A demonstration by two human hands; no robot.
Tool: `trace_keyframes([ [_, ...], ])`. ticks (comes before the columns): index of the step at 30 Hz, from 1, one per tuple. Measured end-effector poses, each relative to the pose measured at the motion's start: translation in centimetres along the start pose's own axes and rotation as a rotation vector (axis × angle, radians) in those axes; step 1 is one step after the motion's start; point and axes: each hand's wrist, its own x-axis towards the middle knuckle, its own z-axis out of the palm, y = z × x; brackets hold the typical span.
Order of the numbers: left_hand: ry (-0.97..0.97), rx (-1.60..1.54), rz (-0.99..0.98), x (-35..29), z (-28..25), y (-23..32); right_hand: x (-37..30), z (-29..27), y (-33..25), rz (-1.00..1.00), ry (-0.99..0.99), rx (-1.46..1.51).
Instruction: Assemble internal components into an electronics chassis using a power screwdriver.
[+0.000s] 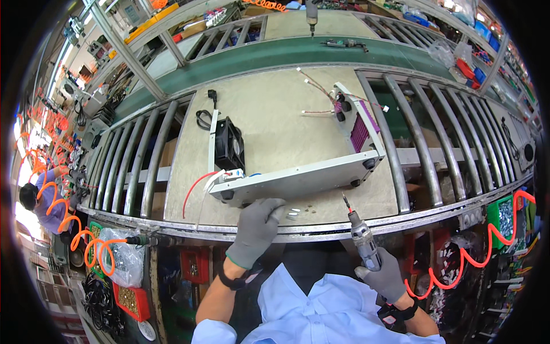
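My right hand, in a grey glove, is wrapped round a power screwdriver whose bit points up and away from me. My gloved left hand is at the near edge of a grey metal housing, fingers curled together; what they pinch, if anything, is hidden. The open housing stands on the board with a black fan on its left side and a purple part on its right. Loose white-plugged wires stick out at the far right corner. Small metal pieces lie beside my left fingers.
Metal rollers flank the board. Beyond it runs a green belt with another tool on it; a screwdriver hangs above. An orange coiled hose loops at right. Red bins sit below. Another person is at far left.
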Motion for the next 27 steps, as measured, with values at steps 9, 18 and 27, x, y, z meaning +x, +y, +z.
trace_keyframes([
  [9, -0.612, 0.084, 0.783, 0.5, -7.2, 16.9, 0.3, 2.9, 0.8, 0.083, -0.022, 0.074],
  [18, -0.806, 0.077, 0.816, -1.4, -5.3, 18.0, -1.5, 3.3, -1.3, 0.046, 0.054, -0.034],
  [27, -0.811, 0.097, 0.806, -2.7, -3.8, 18.3, 0.3, 2.1, -0.9, 0.176, -0.036, 0.136],
])
